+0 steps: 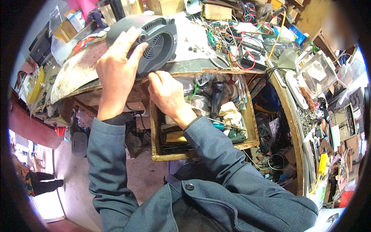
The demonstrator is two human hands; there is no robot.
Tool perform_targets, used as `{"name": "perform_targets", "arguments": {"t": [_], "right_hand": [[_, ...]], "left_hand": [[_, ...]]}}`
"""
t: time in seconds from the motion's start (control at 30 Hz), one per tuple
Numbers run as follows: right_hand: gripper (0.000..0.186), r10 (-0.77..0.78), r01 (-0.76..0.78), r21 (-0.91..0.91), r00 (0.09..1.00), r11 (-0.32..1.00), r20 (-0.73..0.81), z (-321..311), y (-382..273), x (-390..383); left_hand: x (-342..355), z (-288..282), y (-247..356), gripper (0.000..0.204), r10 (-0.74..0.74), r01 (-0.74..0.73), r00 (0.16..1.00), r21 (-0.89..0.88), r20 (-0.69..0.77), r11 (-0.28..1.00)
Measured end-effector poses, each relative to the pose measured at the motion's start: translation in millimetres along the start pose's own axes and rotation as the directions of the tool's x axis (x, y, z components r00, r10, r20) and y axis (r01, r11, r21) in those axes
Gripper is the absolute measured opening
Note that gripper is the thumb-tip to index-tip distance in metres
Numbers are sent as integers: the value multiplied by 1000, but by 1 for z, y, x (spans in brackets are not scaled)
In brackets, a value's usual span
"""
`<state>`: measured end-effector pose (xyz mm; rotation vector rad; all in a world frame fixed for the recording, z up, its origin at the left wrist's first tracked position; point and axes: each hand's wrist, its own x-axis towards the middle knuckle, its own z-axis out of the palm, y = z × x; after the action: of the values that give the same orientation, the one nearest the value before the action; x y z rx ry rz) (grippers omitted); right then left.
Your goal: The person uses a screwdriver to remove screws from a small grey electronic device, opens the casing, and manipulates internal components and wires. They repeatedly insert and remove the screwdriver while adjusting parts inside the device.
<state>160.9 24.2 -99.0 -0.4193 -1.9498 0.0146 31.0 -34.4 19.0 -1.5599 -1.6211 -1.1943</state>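
A dark grey plastic appliance housing (167, 46) stands tilted on its edge at the front of the workbench. It has a round slotted grille, side vents and small feet, and its underside faces me. My left hand (118, 63) grips its left side, fingers over the casing and thumb on the underside. Just below its lower edge, my right hand (166, 92) is closed with the fingertips pinched together. What those fingers hold, if anything, is hidden. Beneath the right hand a wooden drawer (251, 116) stands pulled out, full of tools, plastic bags and a black torch-like cylinder (217, 96).
On the bench right of the appliance lie pliers (217, 58), a green-handled screwdriver (210, 38) and tangled red and black wires (243, 46). A side bench (299, 154) at right carries heaped parts. At far left, a person's dark-clad legs (44, 181) show.
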Motion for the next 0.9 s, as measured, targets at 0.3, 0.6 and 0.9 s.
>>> {"name": "perform_targets", "arguments": {"t": [0.3, 0.6, 0.9], "right_hand": [[25, 47, -47, 39, 999, 998, 6, 1, 0, 4], [22, 136, -137, 96, 991, 986, 17, 3, -5, 8], [27, 121, -122, 116, 992, 986, 19, -2, 18, 4]], "left_hand": [[-3, 0, 1, 35, 29, -29, 999, 12, -21, 1000], [1, 0, 7, 37, -4, 3, 1000, 45, 6, 999], [-4, 1, 13, 36, 42, -41, 999, 105, -7, 994]]}}
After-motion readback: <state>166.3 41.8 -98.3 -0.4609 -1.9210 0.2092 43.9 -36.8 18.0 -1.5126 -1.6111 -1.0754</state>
